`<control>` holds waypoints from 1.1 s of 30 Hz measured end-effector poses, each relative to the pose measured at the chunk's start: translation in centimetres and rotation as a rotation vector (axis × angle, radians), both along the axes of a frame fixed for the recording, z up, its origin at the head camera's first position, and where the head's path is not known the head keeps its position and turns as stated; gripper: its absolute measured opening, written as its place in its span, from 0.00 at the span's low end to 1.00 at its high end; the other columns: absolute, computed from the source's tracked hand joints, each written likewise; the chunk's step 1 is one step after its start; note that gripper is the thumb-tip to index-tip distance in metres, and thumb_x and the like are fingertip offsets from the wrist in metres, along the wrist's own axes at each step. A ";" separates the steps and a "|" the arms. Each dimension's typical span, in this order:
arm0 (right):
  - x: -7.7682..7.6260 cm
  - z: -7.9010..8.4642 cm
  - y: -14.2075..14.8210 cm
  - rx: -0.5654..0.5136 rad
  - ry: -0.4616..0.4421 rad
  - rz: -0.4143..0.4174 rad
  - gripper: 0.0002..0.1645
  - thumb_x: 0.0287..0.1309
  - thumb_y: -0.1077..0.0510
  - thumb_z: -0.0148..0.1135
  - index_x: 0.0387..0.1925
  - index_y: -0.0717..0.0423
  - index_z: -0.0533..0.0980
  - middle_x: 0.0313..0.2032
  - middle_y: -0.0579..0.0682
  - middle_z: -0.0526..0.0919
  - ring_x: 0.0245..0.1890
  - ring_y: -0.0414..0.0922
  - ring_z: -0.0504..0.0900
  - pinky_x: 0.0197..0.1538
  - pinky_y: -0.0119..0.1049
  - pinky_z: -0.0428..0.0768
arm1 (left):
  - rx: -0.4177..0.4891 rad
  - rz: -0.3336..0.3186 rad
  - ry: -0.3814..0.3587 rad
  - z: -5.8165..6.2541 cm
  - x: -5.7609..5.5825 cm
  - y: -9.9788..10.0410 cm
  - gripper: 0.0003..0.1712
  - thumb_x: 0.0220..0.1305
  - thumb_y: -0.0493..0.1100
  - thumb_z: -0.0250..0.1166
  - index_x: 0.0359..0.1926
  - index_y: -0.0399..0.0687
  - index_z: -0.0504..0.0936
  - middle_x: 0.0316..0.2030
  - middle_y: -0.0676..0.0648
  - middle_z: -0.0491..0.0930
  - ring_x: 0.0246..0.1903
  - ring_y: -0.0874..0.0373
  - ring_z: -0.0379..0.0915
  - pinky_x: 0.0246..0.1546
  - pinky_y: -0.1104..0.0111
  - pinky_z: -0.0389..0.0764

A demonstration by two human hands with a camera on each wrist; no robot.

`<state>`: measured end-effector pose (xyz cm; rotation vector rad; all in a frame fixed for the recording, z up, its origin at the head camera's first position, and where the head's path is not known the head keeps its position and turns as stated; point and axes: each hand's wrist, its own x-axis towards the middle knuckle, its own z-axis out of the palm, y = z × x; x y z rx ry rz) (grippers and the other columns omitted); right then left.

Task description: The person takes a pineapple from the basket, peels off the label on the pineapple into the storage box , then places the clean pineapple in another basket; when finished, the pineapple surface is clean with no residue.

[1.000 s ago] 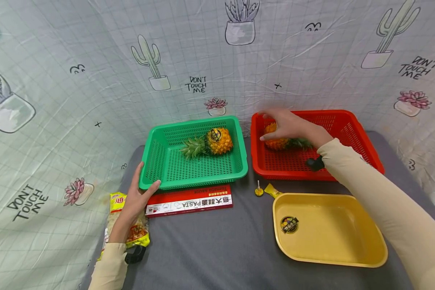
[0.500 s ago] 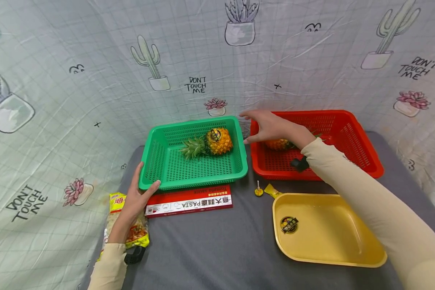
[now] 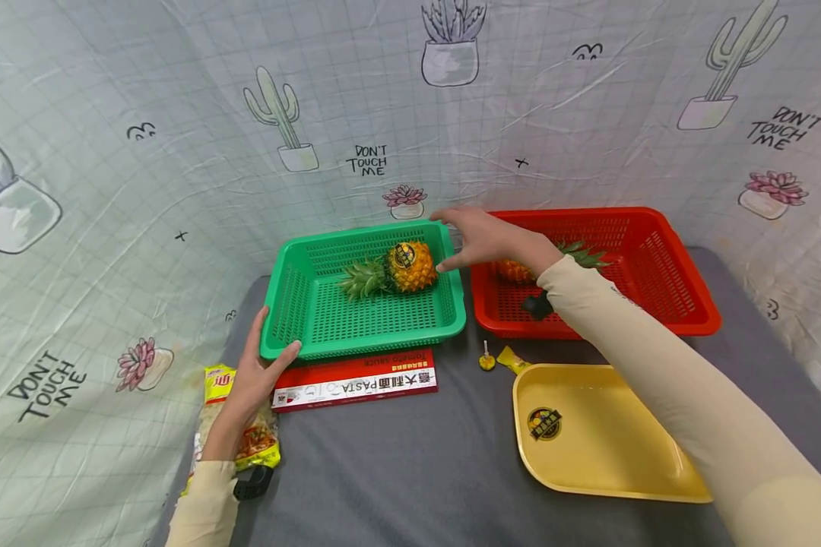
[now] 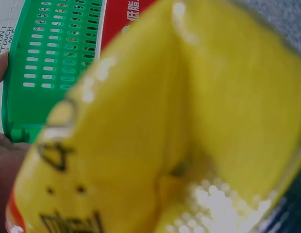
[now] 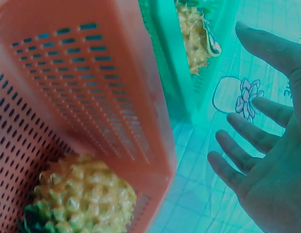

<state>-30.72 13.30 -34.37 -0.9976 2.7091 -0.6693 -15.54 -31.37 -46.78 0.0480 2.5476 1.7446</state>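
My left hand (image 3: pixel 252 386) rests against the near left corner of a green plastic basket (image 3: pixel 366 346), fingers along its side and thumb at the front rim. In that basket lies a pineapple (image 3: pixel 413 267) with a round dark label, its leaves pointing left. My right hand (image 3: pixel 482 237), fingers spread and holding nothing, hovers over the gap between the green basket and a red basket (image 3: pixel 657 323), fingertips above the green basket's right rim. Inside the red basket lies another pineapple (image 5: pixel 85 196), partly hidden by my right hand and wrist in the head view.
A red-and-white pasta box (image 3: pixel 356 387) lies before the green basket. Under my left forearm is a yellow noodle bag (image 3: pixel 263 448). A lollipop (image 3: pixel 486 358) and a yellow wrapped piece (image 3: pixel 512 359) lie near a yellow tray (image 3: pixel 609 486). A printed curtain (image 3: pixel 356 91) hangs behind.
My right hand has moved left, from above the pineapple in the red basket to the green basket's right rim, with spread fingers. The left hand stays at its corner.
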 end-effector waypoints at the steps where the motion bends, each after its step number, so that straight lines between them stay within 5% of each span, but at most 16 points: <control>1: -0.1 -0.1 -0.2 -0.006 -0.003 0.003 0.57 0.60 0.44 0.79 0.80 0.60 0.60 0.74 0.64 0.66 0.69 0.61 0.71 0.70 0.60 0.68 | -0.006 -0.001 0.000 0.0 0.0 0.0 0.54 0.78 0.50 0.66 0.86 0.76 0.36 0.84 0.46 0.38 0.79 0.41 0.47 0.60 0.76 0.71; 8: -0.1 -1.0 -1.7 -0.022 -0.041 -0.003 0.56 0.61 0.47 0.79 0.80 0.62 0.60 0.75 0.64 0.65 0.74 0.62 0.64 0.74 0.59 0.63 | -0.035 0.005 -0.007 -0.2 0.3 0.0 0.55 0.78 0.52 0.66 0.85 0.78 0.35 0.84 0.48 0.36 0.79 0.42 0.45 0.70 0.50 0.66; 16: -0.4 -2.3 -3.1 0.006 -0.030 -0.041 0.60 0.61 0.40 0.76 0.82 0.59 0.56 0.80 0.64 0.55 0.78 0.63 0.54 0.76 0.61 0.57 | -0.025 0.002 -0.001 -0.3 0.3 -0.1 0.55 0.78 0.51 0.66 0.85 0.78 0.35 0.84 0.48 0.36 0.80 0.42 0.44 0.71 0.46 0.64; 26: -1.3 -3.0 -5.1 -0.010 0.006 -0.074 0.59 0.61 0.40 0.77 0.82 0.58 0.58 0.78 0.63 0.59 0.77 0.62 0.58 0.76 0.58 0.59 | -0.016 -0.005 0.006 -0.4 0.0 -0.1 0.54 0.78 0.50 0.65 0.85 0.77 0.35 0.84 0.47 0.37 0.79 0.41 0.45 0.62 0.71 0.70; 33: -1.9 -3.6 -6.4 0.009 -0.051 -0.054 0.59 0.64 0.42 0.76 0.82 0.60 0.55 0.79 0.64 0.57 0.78 0.64 0.55 0.77 0.61 0.55 | -0.008 -0.004 0.021 -0.6 0.0 -0.1 0.54 0.78 0.50 0.66 0.85 0.77 0.36 0.84 0.48 0.38 0.79 0.41 0.47 0.58 0.77 0.71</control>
